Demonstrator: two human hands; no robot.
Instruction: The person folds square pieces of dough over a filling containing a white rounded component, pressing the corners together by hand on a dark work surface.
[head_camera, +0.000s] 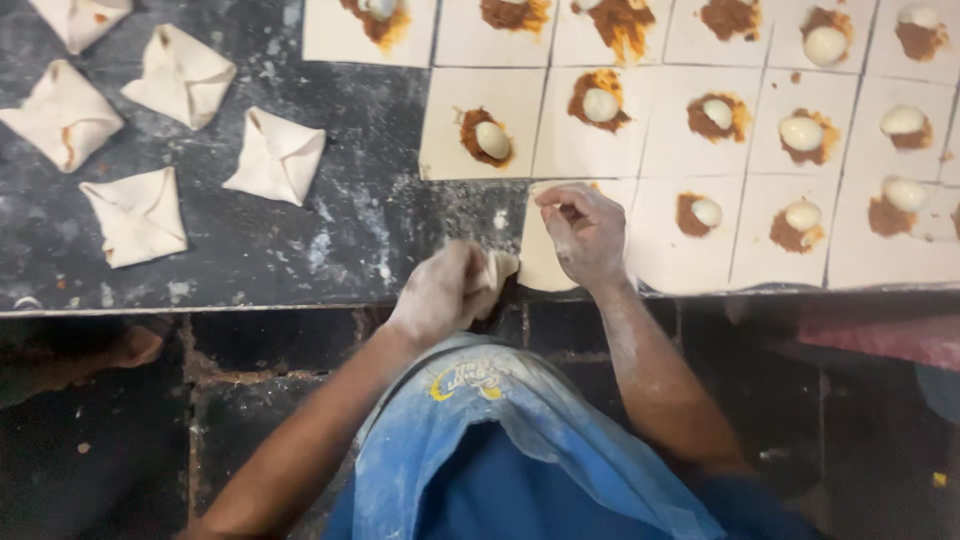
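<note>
- A dark, flour-dusted worktop (330, 240) fills the upper view, with a tiled floor below.
- The left hand (445, 290) pinches a corner of the dough square (540, 262) at the near edge.
- The right hand (583, 235) presses closed fingers onto the same square.
- Folded parcels (275, 155) lie at 10 o'clock.
- Filled squares (480, 125), each with an egg, spread from 12 to 2 o'clock.

Dark floured worktop (380, 230) with folded dough parcels (275, 155) and filled dough squares (800, 135).
</note>
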